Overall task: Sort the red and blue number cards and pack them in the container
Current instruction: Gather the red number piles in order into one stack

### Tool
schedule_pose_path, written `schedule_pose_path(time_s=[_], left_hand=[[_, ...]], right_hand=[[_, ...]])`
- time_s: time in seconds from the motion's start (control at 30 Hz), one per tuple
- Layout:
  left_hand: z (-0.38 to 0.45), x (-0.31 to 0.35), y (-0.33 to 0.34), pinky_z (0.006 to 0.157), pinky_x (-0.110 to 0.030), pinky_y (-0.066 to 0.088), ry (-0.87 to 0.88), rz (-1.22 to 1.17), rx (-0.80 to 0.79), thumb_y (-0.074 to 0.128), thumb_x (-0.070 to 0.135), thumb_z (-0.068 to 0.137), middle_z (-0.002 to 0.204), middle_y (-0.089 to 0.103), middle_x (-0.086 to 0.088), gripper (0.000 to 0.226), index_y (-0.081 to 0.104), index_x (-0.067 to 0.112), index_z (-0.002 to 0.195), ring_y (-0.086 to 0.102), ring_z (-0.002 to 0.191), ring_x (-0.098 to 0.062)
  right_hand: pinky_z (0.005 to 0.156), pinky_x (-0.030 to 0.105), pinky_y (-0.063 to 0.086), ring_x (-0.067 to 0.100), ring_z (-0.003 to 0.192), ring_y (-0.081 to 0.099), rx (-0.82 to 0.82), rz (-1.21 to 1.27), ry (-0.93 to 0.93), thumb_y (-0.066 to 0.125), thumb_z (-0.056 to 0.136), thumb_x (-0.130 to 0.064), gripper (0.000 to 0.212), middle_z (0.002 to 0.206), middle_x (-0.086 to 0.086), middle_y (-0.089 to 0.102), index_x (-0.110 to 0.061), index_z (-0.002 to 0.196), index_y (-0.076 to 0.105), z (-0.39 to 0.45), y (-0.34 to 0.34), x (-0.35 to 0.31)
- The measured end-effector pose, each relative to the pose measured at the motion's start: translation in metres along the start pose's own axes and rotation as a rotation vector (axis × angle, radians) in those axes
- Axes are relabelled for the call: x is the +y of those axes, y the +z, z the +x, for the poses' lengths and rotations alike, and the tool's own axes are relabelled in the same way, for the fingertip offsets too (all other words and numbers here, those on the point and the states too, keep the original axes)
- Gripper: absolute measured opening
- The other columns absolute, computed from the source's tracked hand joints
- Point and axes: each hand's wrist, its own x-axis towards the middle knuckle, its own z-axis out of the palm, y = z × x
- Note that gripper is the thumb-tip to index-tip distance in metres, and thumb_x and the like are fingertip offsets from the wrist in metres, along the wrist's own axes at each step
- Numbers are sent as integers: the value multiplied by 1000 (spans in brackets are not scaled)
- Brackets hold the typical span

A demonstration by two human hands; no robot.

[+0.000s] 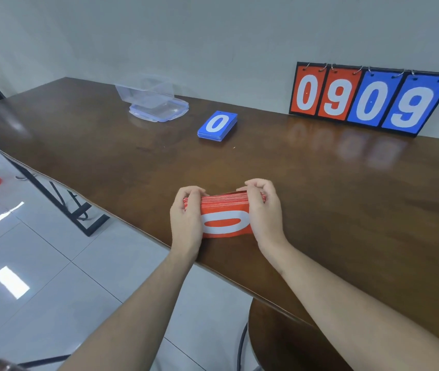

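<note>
Two hands, left hand (186, 215) & right hand (264, 212), grip the short ends of a thick stack of red plastic number cards (225, 212) stood on its long edge near the front of the glossy dark-brown wooden counter (347, 210). Cards look stiff, light, prob. slick, so squeezing both ends w/ thumbs on top seems the safest hold. Blue card stack (218, 126) lies flat mid-counter, clear plastic container (146, 93) w/ lid (159, 109) beyond it, scoreboard flip stand (371, 99) against grey wall, tiled floor at left.
</note>
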Motion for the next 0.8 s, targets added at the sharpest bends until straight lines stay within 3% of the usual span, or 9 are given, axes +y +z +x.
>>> schedule_pose_path(time_s=[0.13,0.27,0.33,0.43,0.6,0.7,0.8], left_hand=[[4,-2,-6,66,-19,55,73,45,-135,49,39,87,87,68,16,25,63,19,93,68,91,-6],[10,-4,-8,69,-10,49,229,110,-70,46,30,86,99,60,18,25,58,17,103,61,95,2],[15,-3,-5,64,-9,49,193,61,-66,46,30,85,92,60,26,27,56,15,105,62,91,4],[22,-6,-6,61,-16,52,100,-17,-209,43,34,86,88,64,25,27,59,15,98,67,87,-3],[31,-7,-17,66,-15,51,169,-68,-354,37,27,88,85,64,7,24,59,17,88,64,80,-4],[46,-4,-22,64,-19,52,99,-59,-409,39,28,87,77,64,13,25,61,18,82,64,77,-5],[62,1,-35,64,-23,54,62,-38,-478,45,23,96,81,65,17,19,62,20,86,66,81,-5]], right_hand=[[57,14,53,6,81,71,-10,-45,10,56,101,-38,17,90,-13,68,-22,96,58,-2,-2,-2],[59,16,53,12,85,71,29,-101,43,55,100,-42,18,96,-8,66,-24,96,52,2,-1,-1],[59,16,51,12,85,69,71,-123,52,52,102,-40,17,93,-9,65,-25,93,50,4,3,-1],[57,16,52,10,74,68,142,-103,68,51,102,-35,26,79,-4,65,-17,84,51,3,13,-3],[60,24,49,11,62,59,202,-27,-10,51,103,-26,34,65,1,55,-8,75,47,-3,26,-5],[55,27,42,9,54,49,301,-8,-49,51,103,-22,36,57,0,45,-4,72,48,-4,37,-10],[57,39,42,27,55,48,421,-89,-114,50,96,-32,43,61,19,42,-2,68,38,8,56,-19]])
